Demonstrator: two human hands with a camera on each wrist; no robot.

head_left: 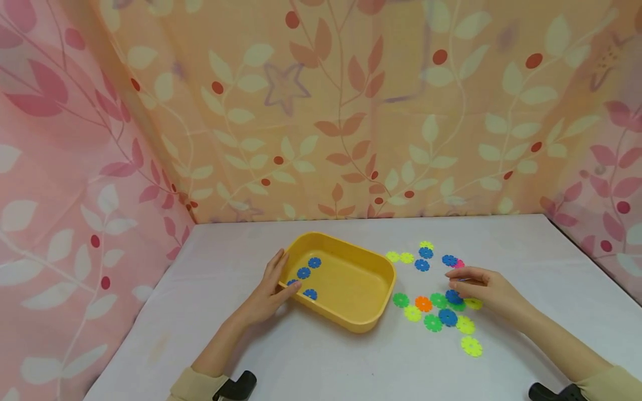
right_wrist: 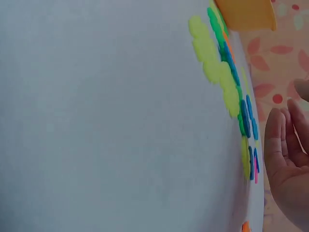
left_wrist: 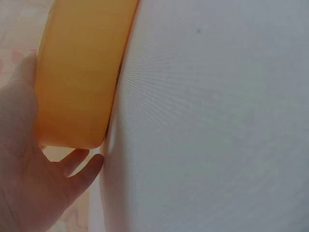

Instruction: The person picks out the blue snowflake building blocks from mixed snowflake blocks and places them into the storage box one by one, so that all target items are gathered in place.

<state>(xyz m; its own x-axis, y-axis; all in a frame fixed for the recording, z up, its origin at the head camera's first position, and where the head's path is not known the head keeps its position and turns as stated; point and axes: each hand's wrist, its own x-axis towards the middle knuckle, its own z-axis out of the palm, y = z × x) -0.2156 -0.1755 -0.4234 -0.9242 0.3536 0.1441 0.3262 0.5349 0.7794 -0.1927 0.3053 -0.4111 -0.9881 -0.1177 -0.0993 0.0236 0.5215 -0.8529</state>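
Observation:
A yellow plastic tray (head_left: 346,267) sits angled on the table with several blue notched discs (head_left: 304,273) at its left end. My left hand (head_left: 271,289) grips that end, thumb over the rim and fingers along the outer wall. In the left wrist view, fingers (left_wrist: 87,176) curve round the tray's corner. My right hand (head_left: 489,287) hovers at the right over scattered discs, nearest a blue disc (head_left: 453,297) partly hidden by the fingers. Thumb and fingers stand apart in the right wrist view, and nothing shows between them.
Right of the tray lie loose discs: green (head_left: 433,323), yellow (head_left: 471,346), orange (head_left: 423,303), blue (head_left: 448,318) and pink (head_left: 459,264), some overlapping. A white cloth covers the table (head_left: 381,367). Patterned curtains (head_left: 341,111) enclose its back and sides.

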